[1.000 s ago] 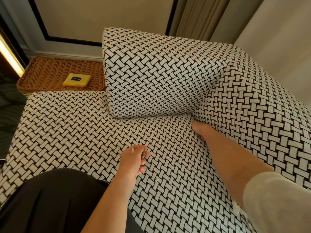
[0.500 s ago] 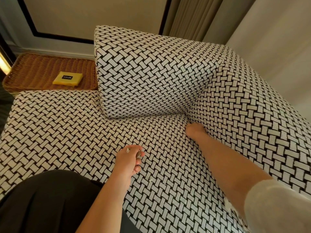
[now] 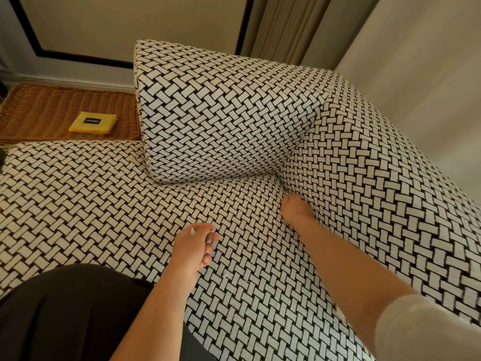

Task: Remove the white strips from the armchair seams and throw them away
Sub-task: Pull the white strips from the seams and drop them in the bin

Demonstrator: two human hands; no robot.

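Since the earlier frames the right hand (image 3: 295,207) has been drawn slightly back out of the corner seam (image 3: 282,187), where the seat (image 3: 109,204), the back cushion (image 3: 221,113) and the side arm (image 3: 377,178) of the armchair meet; more of its knuckles are now shown, and the view has been shifted a little to the right. The left hand (image 3: 194,246) has hardly been moved.

The right hand's fingertips are kept tucked at the mouth of the crease, presumably so that a strip wedged there can be felt for and pinched. Whether anything is caught in that grip cannot be told, as the fingers are hidden by the fabric fold.

The left hand is held curled closed above the seat, and small pale scraps (image 3: 193,231) are seen at its fingers; these are judged to be white strips kept gathered so that they can be thrown away together. A few thin pale flecks (image 3: 224,276) are left lying on the seat near the left wrist.

Beyond the seat, a yellow pad (image 3: 93,123) has been laid in a wicker tray (image 3: 39,113). A dark label with white lettering is carried on it, but the writing is too small and blurred to be read. No bin is in view.
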